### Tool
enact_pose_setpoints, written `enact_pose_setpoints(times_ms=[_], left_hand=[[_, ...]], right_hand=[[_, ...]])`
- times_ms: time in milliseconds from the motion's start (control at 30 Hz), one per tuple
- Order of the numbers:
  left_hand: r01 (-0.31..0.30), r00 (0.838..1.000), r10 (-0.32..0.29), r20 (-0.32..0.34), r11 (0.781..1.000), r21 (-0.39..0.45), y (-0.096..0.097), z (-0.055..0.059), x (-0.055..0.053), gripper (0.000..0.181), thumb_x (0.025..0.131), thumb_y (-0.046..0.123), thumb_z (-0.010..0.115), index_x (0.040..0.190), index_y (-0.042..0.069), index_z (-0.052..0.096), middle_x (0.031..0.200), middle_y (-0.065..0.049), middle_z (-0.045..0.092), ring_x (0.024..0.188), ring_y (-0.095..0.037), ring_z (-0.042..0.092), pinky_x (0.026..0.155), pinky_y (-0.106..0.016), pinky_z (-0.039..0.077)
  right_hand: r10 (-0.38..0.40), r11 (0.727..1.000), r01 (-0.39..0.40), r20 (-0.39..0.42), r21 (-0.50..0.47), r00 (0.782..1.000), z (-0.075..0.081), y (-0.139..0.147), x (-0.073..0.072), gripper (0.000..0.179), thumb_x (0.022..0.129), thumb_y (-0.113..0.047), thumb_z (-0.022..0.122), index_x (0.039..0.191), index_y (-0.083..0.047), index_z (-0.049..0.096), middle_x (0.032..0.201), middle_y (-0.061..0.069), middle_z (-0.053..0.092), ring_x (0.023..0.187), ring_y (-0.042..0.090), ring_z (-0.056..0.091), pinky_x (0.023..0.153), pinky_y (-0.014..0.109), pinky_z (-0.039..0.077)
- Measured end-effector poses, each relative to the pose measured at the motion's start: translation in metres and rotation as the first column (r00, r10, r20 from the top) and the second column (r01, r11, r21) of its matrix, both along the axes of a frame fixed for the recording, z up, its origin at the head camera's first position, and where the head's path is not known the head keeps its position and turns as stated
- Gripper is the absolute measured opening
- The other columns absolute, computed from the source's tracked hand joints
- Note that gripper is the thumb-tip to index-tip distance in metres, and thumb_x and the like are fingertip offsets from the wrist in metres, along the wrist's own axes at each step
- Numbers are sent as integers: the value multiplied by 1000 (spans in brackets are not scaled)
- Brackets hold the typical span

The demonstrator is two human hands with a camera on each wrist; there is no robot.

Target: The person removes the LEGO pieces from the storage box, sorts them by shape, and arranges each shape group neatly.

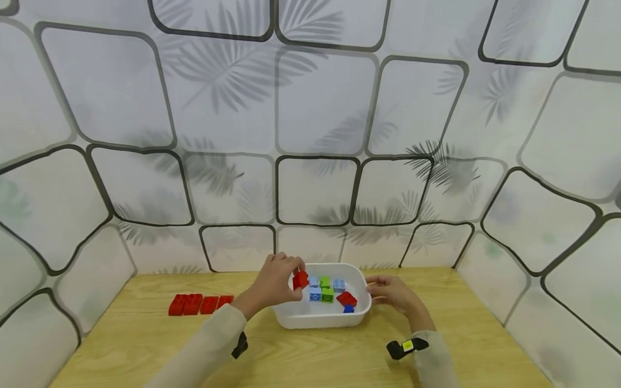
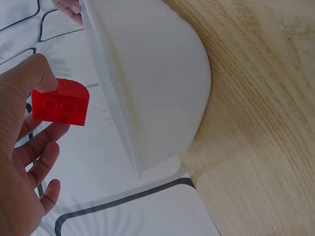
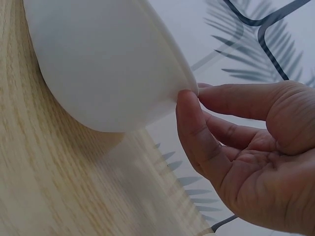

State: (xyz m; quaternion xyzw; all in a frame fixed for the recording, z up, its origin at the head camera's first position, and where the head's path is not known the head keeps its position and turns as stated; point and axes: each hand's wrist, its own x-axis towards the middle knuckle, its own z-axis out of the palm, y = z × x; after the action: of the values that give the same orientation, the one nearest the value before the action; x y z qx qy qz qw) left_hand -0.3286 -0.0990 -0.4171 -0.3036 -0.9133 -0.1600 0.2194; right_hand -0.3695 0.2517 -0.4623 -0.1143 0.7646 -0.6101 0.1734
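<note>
My left hand (image 1: 275, 283) pinches a red toy brick (image 1: 300, 280) between thumb and fingers, above the left side of a white plastic bin (image 1: 315, 321). In the left wrist view the brick (image 2: 61, 103) shows two round hollows and a curved edge. At the bin's right end, my right hand (image 1: 395, 295) pinches the rim; the right wrist view shows fingertips (image 3: 189, 105) on both sides of the bin's edge (image 3: 170, 49). Inside the bin lie light blue bricks (image 1: 315, 294), green bricks (image 1: 327, 295), a red brick (image 1: 346, 299) and a dark blue brick (image 1: 349, 309).
Several red bricks (image 1: 192, 304) stand in a row on the wooden table (image 1: 310, 361), left of the bin and close to my left forearm. Behind the table rises a patterned wall covering (image 1: 315, 188), which also closes off both sides.
</note>
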Motion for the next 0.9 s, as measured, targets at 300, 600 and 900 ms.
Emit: enact_pose_setpoints(times_ms=[300,600,900], left_hand=[[-103,991,89,101,986,133,-25,-1,8,34,73,22,83,98,19,59,88,8,63,84,-13,47,86,-41,40],[-187,980,167,108,960,209,-51,-5,15,36,74,19,85,100,15,59,90,2,62,90,-18,55,85,-41,42],[-203,979,197,53,963,179,-74,-25,22,38,72,12,89,97,13,60,87,0,65,84,-19,53,80,-45,43]], right_hand=[[12,1000,-12,-6,16,1000,2,1,0,51,101,-12,62,140,17,46,113,6,72,95,12,68,84,32,59],[6,1000,-6,4,21,1000,1,7,-4,52,100,-13,64,139,16,47,111,3,73,95,12,68,84,32,59],[33,999,-33,-3,-2,999,3,3,0,52,100,-11,63,139,18,45,110,3,73,92,12,69,83,31,59]])
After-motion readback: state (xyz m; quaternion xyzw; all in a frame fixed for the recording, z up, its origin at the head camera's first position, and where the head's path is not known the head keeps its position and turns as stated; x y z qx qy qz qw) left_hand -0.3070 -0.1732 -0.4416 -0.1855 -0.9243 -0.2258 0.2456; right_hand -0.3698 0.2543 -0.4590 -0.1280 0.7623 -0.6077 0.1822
